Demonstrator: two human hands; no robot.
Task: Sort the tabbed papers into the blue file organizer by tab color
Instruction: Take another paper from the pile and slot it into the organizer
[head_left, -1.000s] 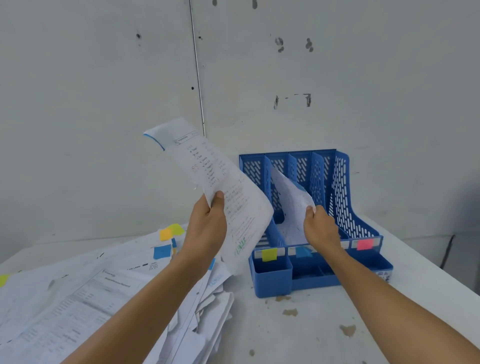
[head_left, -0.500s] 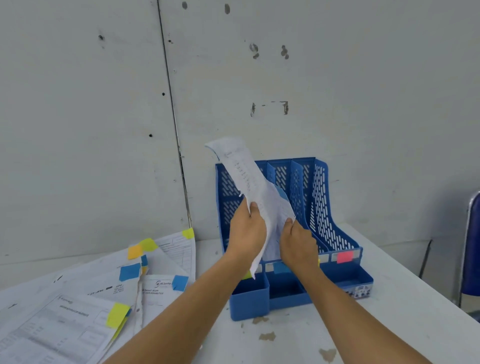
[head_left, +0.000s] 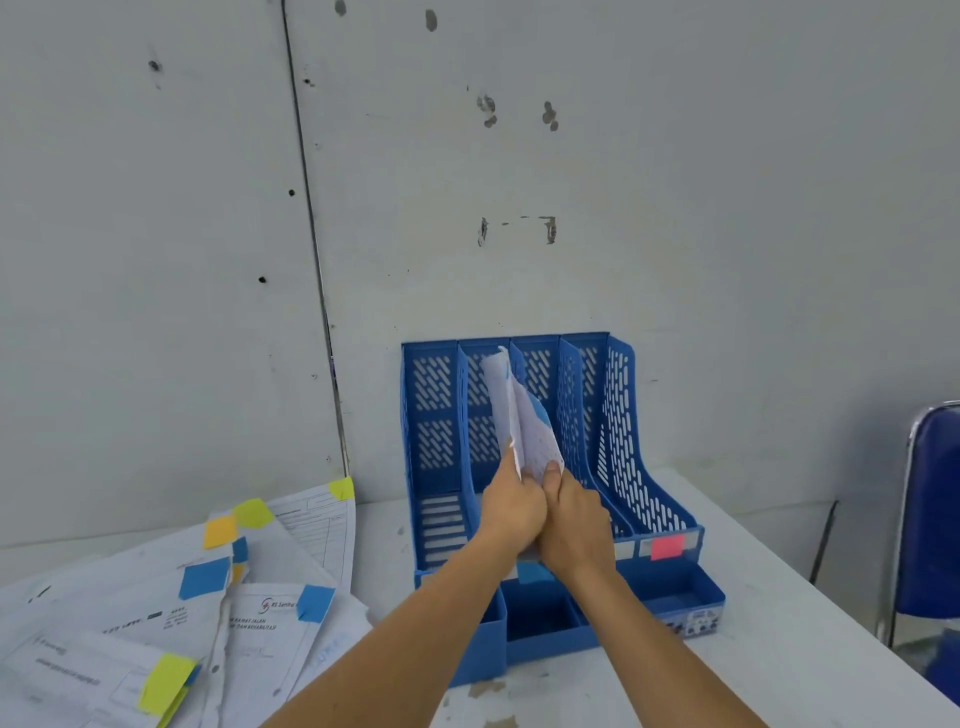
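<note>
The blue file organizer (head_left: 618, 441) stands against the wall with three upright slots; a blue label and a pink label (head_left: 667, 546) show on its front rail. White papers with a blue tab (head_left: 522, 415) stand in the middle slot. My left hand (head_left: 511, 506) and my right hand (head_left: 571, 519) are pressed together at the slot's mouth, both gripping the lower edge of those papers. A loose pile of tabbed papers (head_left: 171, 613) lies on the table to the left, with yellow, orange and blue tabs.
The organizer has small front trays (head_left: 540, 618). A grey wall rises right behind it. A blue chair (head_left: 930, 509) stands at the right edge of the white table (head_left: 769, 649).
My left hand brought its sheet rightward and down into the middle slot, joining the papers held by my right hand. Both hands now meet at the slot.
</note>
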